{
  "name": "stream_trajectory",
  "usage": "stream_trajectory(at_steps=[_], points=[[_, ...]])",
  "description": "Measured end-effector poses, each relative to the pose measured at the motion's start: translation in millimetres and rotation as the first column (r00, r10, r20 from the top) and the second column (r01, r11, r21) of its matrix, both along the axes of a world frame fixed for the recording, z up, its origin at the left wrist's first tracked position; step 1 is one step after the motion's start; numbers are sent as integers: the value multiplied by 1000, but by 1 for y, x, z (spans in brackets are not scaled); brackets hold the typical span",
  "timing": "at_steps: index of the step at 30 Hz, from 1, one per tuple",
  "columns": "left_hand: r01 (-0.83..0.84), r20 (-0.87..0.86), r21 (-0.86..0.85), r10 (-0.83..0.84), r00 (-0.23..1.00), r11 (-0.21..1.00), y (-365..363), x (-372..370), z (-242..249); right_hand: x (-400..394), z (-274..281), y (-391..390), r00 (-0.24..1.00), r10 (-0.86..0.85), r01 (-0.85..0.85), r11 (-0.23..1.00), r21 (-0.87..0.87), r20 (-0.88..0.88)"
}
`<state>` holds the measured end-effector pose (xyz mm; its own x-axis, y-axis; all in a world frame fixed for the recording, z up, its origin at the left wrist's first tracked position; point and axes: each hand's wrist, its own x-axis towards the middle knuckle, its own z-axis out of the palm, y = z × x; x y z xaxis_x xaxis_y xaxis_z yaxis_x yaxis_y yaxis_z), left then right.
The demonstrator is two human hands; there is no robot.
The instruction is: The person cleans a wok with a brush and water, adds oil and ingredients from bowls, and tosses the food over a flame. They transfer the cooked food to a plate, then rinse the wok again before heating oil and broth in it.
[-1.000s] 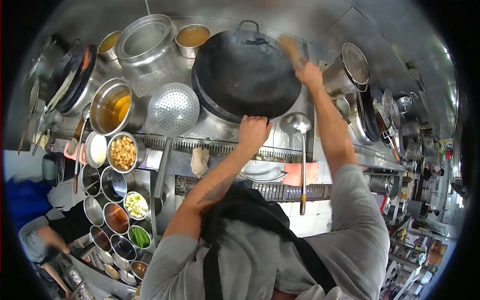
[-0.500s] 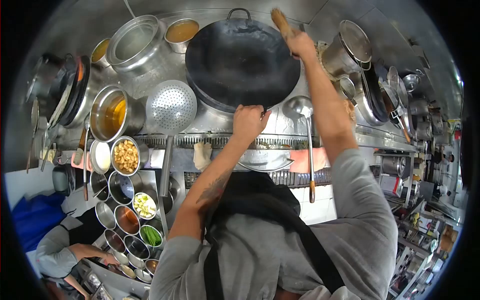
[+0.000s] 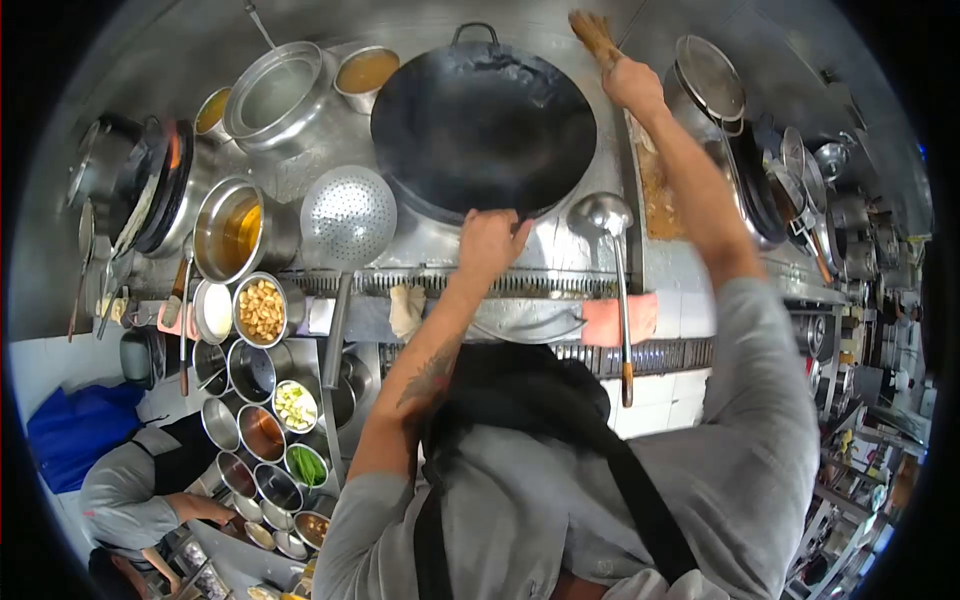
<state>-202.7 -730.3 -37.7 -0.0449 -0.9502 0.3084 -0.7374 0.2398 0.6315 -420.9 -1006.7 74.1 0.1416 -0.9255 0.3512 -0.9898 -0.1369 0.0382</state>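
Note:
A large black wok [image 3: 480, 135] sits on the steel stove top in front of me. My left hand [image 3: 492, 243] is closed at its near rim, around the near handle, which my fingers mostly hide. Beyond the wok's right edge, my right hand [image 3: 633, 85] grips a bamboo wok brush [image 3: 594, 36], its bristle end pointing up and left. The brush is apart from the wok. A ladle [image 3: 603, 215] lies right of my left hand, and a perforated skimmer [image 3: 349, 215] lies to its left.
Left of the wok stand a pot of oil [image 3: 228, 230], a large steel pot [image 3: 275, 95] and a bowl of brown liquid [image 3: 367, 72]. Several ingredient tins, one with golden chunks [image 3: 262, 308], are at lower left. Another person [image 3: 135, 485] bends there. A lidded pot [image 3: 708, 80] stands at right.
My right hand has moved right and slightly up with the brush, away from the wok's rim. My left hand stays at the near handle. The wok appears slightly less tilted.

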Motion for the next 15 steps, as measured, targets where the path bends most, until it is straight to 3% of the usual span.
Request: stream_trajectory(at_steps=[1,2,4,5,6,8,10,11,12,13,14,15], points=[[8,-14,-50,-8,1000,999,0,1,-2,13,1,1,930,-22,-5,997,74,366],[-4,-27,-41,3,1000,999,5,0,-4,30,-2,16,737,-78,-43,986,161,672],[4,-10,14,-4,1000,1000,1,2,-2,70,-90,24,699,-380,-92,792,603,606],[2,-22,18,-2,1000,1000,5,2,-6,86,-108,51,786,-77,-377,727,575,613],[17,-16,-28,-17,1000,999,5,3,-10,103,-125,79,721,221,-642,571,512,657],[19,-18,-83,-21,1000,996,-7,10,-9,135,-63,143,800,277,-593,500,631,532],[69,14,-33,-69,998,997,2,10,-2,89,-31,133,871,348,-476,413,777,348],[72,0,-45,-72,997,996,2,10,-2,44,-50,88,856,504,-423,555,716,115],[84,-3,-50,-85,996,995,-1,13,-1,38,-20,48,968,240,-231,758,610,67],[91,-1,-20,-91,996,996,1,12,-1,33,12,11,991,-50,-14,879,477,121],[94,6,4,-94,996,996,0,12,0,38,-8,-15,971,67,-78,996,40,230],[92,5,6,-92,996,996,2,11,-2,42,-27,-35,936,220,-93,907,-410,275]])
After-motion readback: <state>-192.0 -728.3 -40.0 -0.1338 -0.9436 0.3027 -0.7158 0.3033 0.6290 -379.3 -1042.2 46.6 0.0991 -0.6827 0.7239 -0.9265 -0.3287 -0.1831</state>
